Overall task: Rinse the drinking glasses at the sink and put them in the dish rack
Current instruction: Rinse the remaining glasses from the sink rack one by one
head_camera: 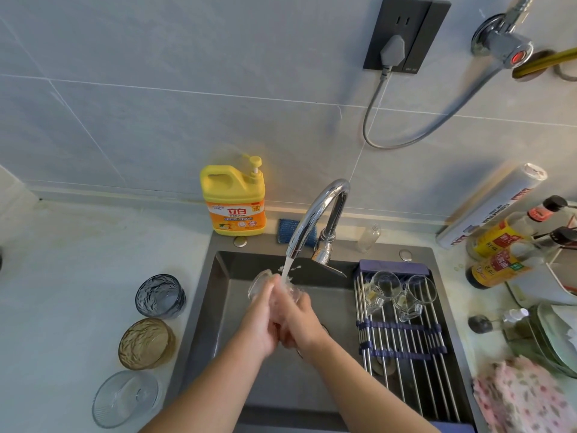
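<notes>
Both my hands hold a clear drinking glass on its side over the dark sink, under the running water from the chrome faucet. My left hand wraps the glass from the left, and my right hand curls around it from the right. Two clear handled glasses lie on the roll-up dish rack across the sink's right side. On the left counter stand a blue-grey glass, an amber glass and a clear glass.
A yellow detergent jug and a blue sponge sit behind the sink. Sauce bottles, a foil roll, stacked plates and a pink floral cloth crowd the right counter. A grey cord hangs from the wall socket.
</notes>
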